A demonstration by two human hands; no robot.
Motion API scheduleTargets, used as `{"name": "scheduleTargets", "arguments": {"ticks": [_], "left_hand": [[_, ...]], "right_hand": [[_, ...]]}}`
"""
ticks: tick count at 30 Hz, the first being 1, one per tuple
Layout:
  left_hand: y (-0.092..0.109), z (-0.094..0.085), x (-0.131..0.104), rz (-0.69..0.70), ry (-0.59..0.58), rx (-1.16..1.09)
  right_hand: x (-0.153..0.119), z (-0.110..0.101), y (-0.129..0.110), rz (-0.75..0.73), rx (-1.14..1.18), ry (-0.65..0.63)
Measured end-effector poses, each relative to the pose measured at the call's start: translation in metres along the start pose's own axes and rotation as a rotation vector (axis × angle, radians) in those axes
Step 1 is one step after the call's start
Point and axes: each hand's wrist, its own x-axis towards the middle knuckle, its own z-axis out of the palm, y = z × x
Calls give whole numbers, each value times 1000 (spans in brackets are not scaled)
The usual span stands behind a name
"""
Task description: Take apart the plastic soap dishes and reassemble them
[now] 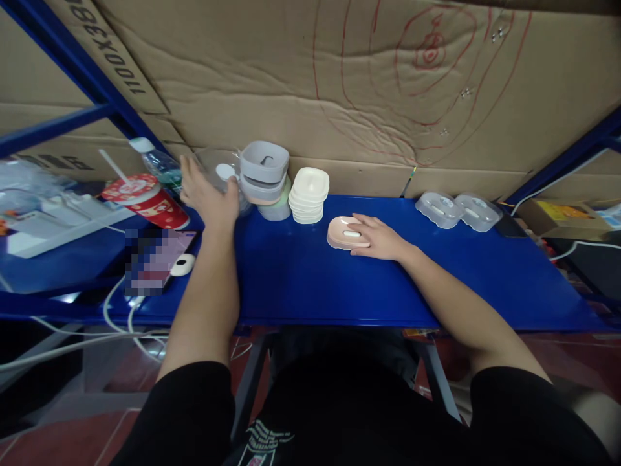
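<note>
Beside the stack of clear plastic lids (209,157), my left hand (206,194) reaches out with its fingers and thumb spread apart. A white round label shows on the lids; whether the fingertips touch them I cannot tell. My right hand (381,238) grips the right side of a small pink dish (338,228), fingers over its far rim and thumb at the near side. The dish rests on the blue table, appears to sit in a clear lid, and has a small white piece in it. Near my left hand stand stacked grey dishes (264,169) and a pile of cream dishes (309,188).
Two clear-lidded dishes (439,208) lie at the right back of the blue table (301,278). At left are a red paper cup (158,206) with a straw, a plastic bottle (162,165), a phone (160,259), a white earphone case (183,265) and cables. Cardboard (272,77) walls the back.
</note>
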Motion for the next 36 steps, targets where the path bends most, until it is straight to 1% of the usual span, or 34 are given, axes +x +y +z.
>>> {"name": "scheduleTargets", "arguments": {"ticks": [2, 3, 6, 8, 9, 12, 13, 16, 18, 23, 28, 33, 36], "left_hand": [[-6, 4, 3, -25, 59, 1], [-8, 5, 5, -31, 59, -4], [-10, 5, 7, -22, -18, -25], [-7, 3, 6, -27, -25, -27], [-6, 2, 5, -34, 4, -28], [-1, 1, 0, -44, 145, -56], [0, 1, -2, -38, 170, -74], [-2, 2, -3, -29, 168, -117], [-5, 2, -1, -22, 157, -95], [-7, 4, 4, -52, 197, -1], [-4, 6, 7, -114, 241, -7], [-4, 8, 8, -115, 262, -1], [-3, 7, 8, -140, 274, -19]], "right_hand": [[0, 0, 1, -8, -2, -5], [0, 1, 1, -10, -4, -7], [1, 2, 2, -6, -6, -5], [1, 2, 3, -4, -2, -4], [1, 2, 3, -5, 2, -5], [1, 1, 1, -7, 5, -5], [1, 1, 1, -3, 4, -6], [1, -1, -1, 11, -3, -16], [1, -1, -2, 11, -7, -20], [0, 0, 0, 6, 0, -11], [0, 1, 1, -1, 6, -3], [0, 1, 1, -13, 8, -1], [0, 1, 1, -5, 8, 10]]}}
